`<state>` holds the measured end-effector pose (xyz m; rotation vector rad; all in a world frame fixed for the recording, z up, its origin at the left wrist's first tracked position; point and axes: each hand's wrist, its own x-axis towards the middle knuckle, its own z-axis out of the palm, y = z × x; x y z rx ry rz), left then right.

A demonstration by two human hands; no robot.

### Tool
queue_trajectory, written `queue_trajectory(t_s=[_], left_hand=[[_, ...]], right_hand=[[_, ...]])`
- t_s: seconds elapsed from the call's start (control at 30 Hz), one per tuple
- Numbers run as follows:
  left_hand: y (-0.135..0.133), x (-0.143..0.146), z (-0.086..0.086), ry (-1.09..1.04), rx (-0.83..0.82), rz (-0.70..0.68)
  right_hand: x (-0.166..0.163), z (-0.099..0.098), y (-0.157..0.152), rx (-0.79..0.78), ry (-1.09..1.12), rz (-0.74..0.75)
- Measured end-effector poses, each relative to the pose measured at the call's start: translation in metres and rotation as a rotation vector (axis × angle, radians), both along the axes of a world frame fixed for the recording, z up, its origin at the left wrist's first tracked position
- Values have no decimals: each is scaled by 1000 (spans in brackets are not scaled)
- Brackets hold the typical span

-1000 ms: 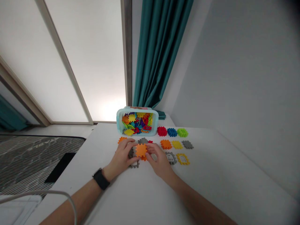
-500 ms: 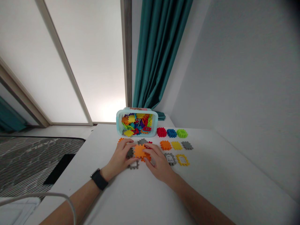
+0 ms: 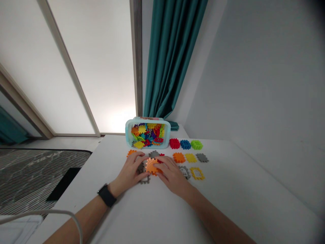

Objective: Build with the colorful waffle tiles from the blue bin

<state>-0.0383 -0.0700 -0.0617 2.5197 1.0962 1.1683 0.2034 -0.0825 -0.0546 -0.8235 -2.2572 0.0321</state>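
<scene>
Between my two hands is an orange interlocking tile (image 3: 151,166) with toothed edges and a brick pattern on its face. My right hand (image 3: 170,172) grips its right side, the fingers over it and the thumb below. At its left edge my left hand (image 3: 132,169) curls with fingertips and thumb against it. Partly under my left hand lie a dark grey tile (image 3: 140,167) and a grey frame tile (image 3: 145,180). Just beyond my fingers are a grey tile (image 3: 153,154) and another orange tile (image 3: 131,152). Red pieces behind my right fingers are mostly hidden.
A light-blue bin (image 3: 129,135) full of mixed coloured tiles stands at the table's (image 3: 152,213) far side. Right of it are red (image 3: 174,143), blue (image 3: 185,144) and green stacks (image 3: 196,145). Several single tiles lie in rows nearer me. A pale cable (image 3: 50,211) crosses the lower left.
The orange tile has tilted or turned, and its brick-patterned face now shows where it looked plainer before. Both hands stay in nearly the same place.
</scene>
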Motion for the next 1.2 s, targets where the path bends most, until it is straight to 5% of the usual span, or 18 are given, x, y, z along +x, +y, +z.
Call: queue_trajectory(t_s=[0.73,1.2], left_hand=[[3,4,0,-84,-33,33],[3,-8,9,81,-32,-61]], right_hand=[[-7,-9,-1,5,91,-109],[2,-4,1,-27,11,33]])
